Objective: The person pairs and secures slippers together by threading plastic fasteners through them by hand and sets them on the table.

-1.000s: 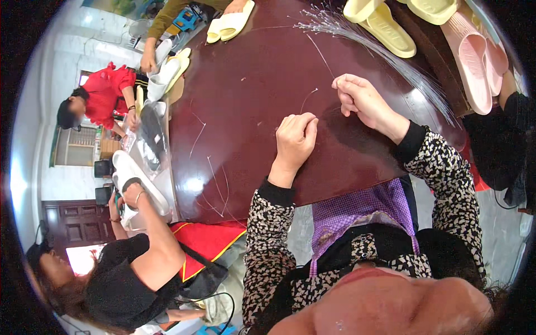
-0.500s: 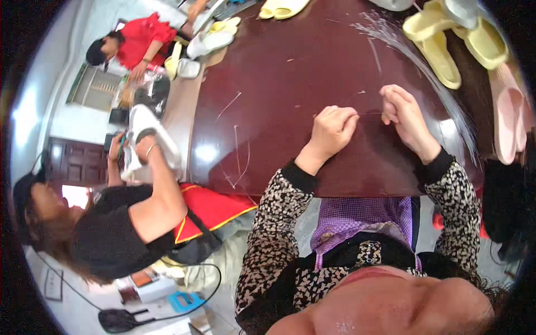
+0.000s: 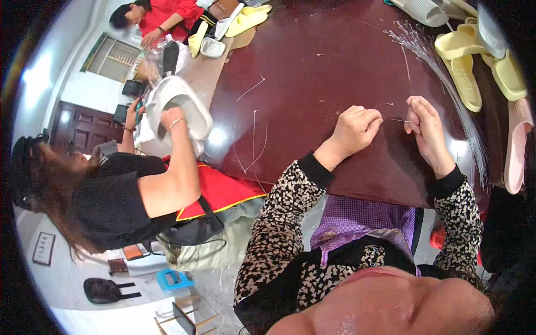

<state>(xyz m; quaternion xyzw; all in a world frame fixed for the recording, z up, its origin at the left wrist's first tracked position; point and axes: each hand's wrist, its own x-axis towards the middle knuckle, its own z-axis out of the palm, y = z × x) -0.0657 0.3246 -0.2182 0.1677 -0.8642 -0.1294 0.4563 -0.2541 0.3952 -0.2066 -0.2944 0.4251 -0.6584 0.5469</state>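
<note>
My left hand (image 3: 353, 133) is closed in a pinch on one end of a thin clear plastic strand (image 3: 397, 120), held just above the dark red table (image 3: 312, 72). At the strand's other end my right hand (image 3: 427, 133) also has its fingers pinched together. The strand spans the short gap between both hands. Beyond and right of my right hand lies a bundle of similar strands (image 3: 446, 78), small knobs at their far ends. Several loose strands (image 3: 254, 134) lie on the table to the left.
Yellow slippers (image 3: 466, 81), grey ones (image 3: 421, 10) and a pink one (image 3: 519, 151) line the right side. At left, a co-worker in black (image 3: 134, 195) handles a white slipper (image 3: 195, 106). Another person in red (image 3: 170, 17) works farther back, near more slippers (image 3: 245, 21).
The whole view has shifted, so the table and co-workers appear displaced. My hands remain pinched close together, and the strand between them shows more plainly. The co-worker's white slipper has turned.
</note>
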